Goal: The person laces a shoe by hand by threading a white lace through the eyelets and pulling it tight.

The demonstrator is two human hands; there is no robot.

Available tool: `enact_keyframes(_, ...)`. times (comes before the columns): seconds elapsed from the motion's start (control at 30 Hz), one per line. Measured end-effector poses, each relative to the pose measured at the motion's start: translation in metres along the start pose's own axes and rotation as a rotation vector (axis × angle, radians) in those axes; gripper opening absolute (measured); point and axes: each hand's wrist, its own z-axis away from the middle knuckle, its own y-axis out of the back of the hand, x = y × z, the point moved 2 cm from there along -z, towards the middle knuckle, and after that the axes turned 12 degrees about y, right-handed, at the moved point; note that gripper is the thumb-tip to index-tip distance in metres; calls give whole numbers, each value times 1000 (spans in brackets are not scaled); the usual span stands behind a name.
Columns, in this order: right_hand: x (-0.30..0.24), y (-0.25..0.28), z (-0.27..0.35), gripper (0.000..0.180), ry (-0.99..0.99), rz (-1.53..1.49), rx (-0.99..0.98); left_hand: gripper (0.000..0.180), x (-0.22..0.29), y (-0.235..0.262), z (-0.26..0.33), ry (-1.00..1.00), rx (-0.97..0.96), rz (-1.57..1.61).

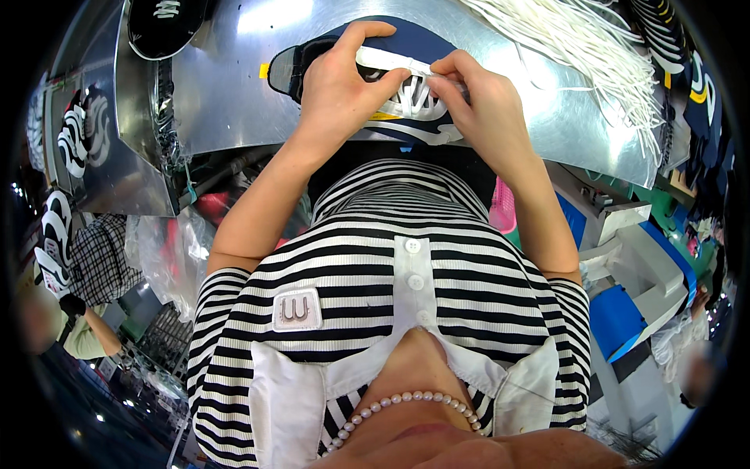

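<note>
A navy shoe upper (418, 43) with a dark collar lies on its side on the metal table in front of me. White lace (406, 100) crosses its eyelets in several rows. My left hand (336, 98) grips the upper near the collar, its thumb on the lacing and its index finger over the far side. At the toe end of the lacing, the fingertips of my right hand (488, 109) pinch the white lace close to an eyelet. The exact spot between those fingertips is partly hidden.
A big bundle of loose white laces (562, 47) spreads over the right of the metal table (226, 94). A black upper (164, 27) sits at the far left. More uppers (699, 90) are stacked far right. A grey-and-blue machine (652, 266) stands at my right; a person (98, 328) is off left.
</note>
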Motion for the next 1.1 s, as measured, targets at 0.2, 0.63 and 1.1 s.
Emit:
enact_keyframes(0.2,0,-13,-24,25,63,279,-199,36,-6,-4,3,-141,-23,166)
enact_keyframes(0.63,-7,25,-7,24,-33,304,27,38,-16,6,-6,31,-117,480)
enact_keyframes(1.1,36,-34,-5,16,34,131,510,54,0,15,-6,36,-454,461)
